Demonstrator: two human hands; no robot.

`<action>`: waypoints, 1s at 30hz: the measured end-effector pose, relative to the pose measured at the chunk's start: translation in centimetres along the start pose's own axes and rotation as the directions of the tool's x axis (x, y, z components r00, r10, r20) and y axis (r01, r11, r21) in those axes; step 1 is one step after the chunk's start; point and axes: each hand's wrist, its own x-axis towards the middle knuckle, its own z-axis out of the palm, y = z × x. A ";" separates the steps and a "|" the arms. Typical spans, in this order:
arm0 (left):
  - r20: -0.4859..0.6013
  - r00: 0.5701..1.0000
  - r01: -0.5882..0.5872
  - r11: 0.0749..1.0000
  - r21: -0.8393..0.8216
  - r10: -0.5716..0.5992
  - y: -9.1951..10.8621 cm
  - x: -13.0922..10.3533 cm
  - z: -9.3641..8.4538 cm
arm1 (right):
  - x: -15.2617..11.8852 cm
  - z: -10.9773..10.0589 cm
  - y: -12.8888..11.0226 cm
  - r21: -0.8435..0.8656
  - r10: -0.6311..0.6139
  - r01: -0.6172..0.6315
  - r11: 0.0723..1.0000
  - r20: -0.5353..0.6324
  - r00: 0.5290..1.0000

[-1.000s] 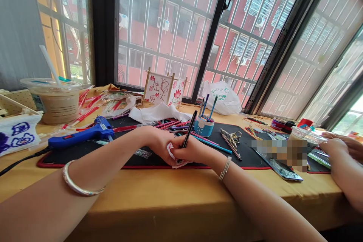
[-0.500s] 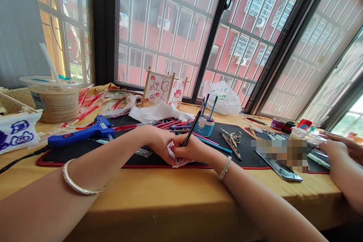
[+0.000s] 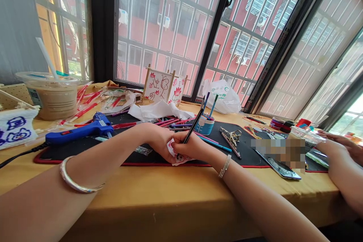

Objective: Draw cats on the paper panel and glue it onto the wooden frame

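My right hand (image 3: 188,145) is closed around a dark, slim pen (image 3: 195,124), its upper end slanting up to the right. The pen's tip is hidden behind my fingers. Under that hand lies a small white piece with pink and red drawing (image 3: 181,159), which looks like paper or cloth. My left hand (image 3: 162,140) grips the left edge of this piece, its fingers partly hidden. Both hands meet above the front edge of the black mat (image 3: 136,162). Just behind them stands a blue cup (image 3: 204,125) holding several pens.
At left are a blue glue gun (image 3: 81,130) and a drink cup (image 3: 52,96). White paper (image 3: 160,110) and a drawn-on panel stand (image 3: 163,85) are behind. Rightward lie a gold hair clip (image 3: 234,136), a phone (image 3: 279,164) and another person's hand (image 3: 334,149).
The pen leans slightly differently in my right hand, and a little more of the drawn-on piece shows below it. The view has shifted slightly; both hands keep their holds.
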 end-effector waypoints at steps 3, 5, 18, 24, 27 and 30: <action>0.090 0.994 -0.059 0.998 -0.024 0.061 0.0 0.1 -0.1 | -0.1 0.0 -0.1 -0.031 0.018 -0.017 0.999 0.009 1.000; 0.090 0.993 -0.075 0.997 -0.031 0.077 0.0 0.1 -0.1 | -0.1 0.0 -0.2 -0.026 0.028 -0.028 0.999 0.005 1.000; 0.077 0.997 -0.019 0.999 0.035 0.016 0.5 -0.2 -0.3 | -0.1 -0.1 -0.3 -0.054 0.030 -0.029 0.998 0.008 1.000; 0.068 0.998 0.015 1.000 0.016 -0.016 0.6 -0.3 -0.2 | -0.1 -0.1 -0.2 -0.037 0.041 -0.042 0.998 -0.011 0.999; 0.048 0.999 0.024 1.000 -0.007 -0.024 0.6 -0.3 -0.2 | -0.1 -0.2 -0.2 -0.014 0.042 -0.042 0.999 -0.017 0.999; 0.062 0.998 -0.014 1.000 -0.013 0.015 0.4 -0.2 -0.2 | -0.1 -0.2 -0.3 -0.056 0.039 -0.039 0.998 0.000 0.999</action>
